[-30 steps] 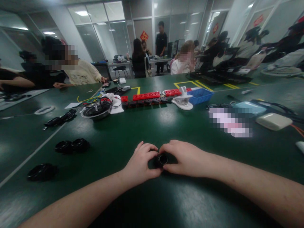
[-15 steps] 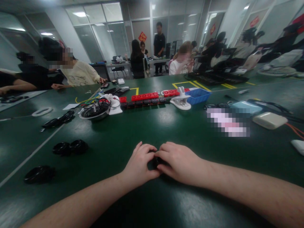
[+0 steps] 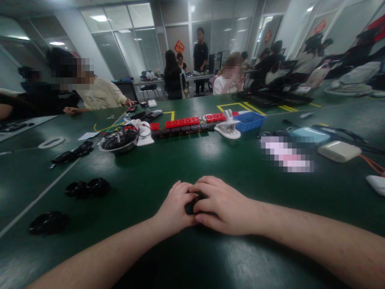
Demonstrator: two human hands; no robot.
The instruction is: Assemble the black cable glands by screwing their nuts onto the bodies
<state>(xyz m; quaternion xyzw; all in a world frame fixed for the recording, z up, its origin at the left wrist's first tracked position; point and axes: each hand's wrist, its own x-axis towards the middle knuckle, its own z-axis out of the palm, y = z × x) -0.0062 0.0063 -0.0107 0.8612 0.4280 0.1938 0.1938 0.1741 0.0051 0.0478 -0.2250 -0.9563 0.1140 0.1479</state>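
Observation:
Near the middle of the green table, both hands come together around a black cable coil, mostly hidden by the fingers. My left hand is curled around its left side, thumb low and fingers over the top. My right hand covers it from the right with bent fingers, its fingertips overlapping the left hand's. To the left lie a pair of glossy black cable coils and, nearer me, another black coil.
Farther back stand a metal bowl of black cables, red and black socket strips, a white clip stand and a blue bin. At right lie a white case and a blue pouch. People sit beyond.
My right hand has shifted slightly left and up, its fingers spreading further over the black coil. My left hand stays around it. The view has moved slightly.

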